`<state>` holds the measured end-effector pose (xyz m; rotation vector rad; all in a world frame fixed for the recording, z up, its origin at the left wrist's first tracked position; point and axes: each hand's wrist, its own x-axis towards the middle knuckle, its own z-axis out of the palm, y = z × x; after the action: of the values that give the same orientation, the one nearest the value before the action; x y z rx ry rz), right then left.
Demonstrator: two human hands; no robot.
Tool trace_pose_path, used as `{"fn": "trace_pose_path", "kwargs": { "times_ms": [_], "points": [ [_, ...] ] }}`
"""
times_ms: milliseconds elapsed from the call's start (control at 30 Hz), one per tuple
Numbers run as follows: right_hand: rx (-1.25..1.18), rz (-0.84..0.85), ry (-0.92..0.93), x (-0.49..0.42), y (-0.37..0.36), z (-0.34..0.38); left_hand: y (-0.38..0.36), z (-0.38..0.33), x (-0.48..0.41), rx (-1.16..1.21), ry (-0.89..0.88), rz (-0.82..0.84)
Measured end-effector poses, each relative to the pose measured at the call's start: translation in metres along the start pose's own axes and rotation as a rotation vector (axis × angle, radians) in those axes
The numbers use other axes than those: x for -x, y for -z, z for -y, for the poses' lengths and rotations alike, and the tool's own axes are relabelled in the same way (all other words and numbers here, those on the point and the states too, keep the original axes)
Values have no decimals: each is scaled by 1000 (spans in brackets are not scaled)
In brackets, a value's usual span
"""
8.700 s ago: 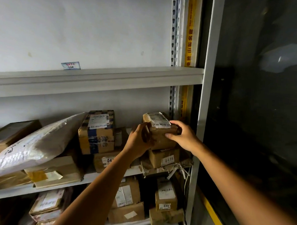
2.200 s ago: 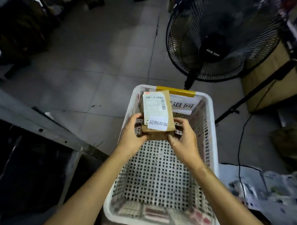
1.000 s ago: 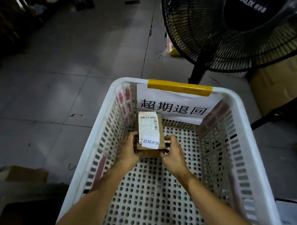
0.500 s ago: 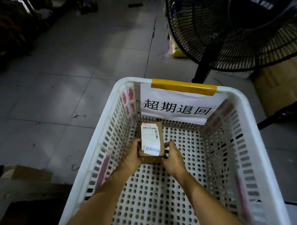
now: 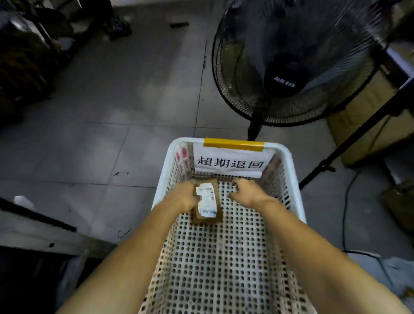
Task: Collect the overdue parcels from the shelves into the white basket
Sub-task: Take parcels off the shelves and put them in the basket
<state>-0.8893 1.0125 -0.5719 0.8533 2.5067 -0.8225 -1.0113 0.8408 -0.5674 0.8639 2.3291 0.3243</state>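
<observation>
Cardboard parcel (image 5: 208, 202), held by left hand (image 5: 184, 198), inside perforated white basket (image 5: 220, 264).

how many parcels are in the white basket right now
1. The brown parcel lies on the white basket floor near the far wall with the paper sign; the left hand holds its left edge, the right hand is off it. Some of its floor is out of sight.

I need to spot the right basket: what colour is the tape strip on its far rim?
Yellow; the tape strip shows best in the head view.
</observation>
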Motion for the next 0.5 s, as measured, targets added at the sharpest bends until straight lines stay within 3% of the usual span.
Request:
{"fn": "trace_pose_path", "kwargs": {
  "times_ms": [500],
  "points": [
    [101, -246, 135, 175, 229, 145, 261, -110, 159, -224, -62, -248]
  ]
}}
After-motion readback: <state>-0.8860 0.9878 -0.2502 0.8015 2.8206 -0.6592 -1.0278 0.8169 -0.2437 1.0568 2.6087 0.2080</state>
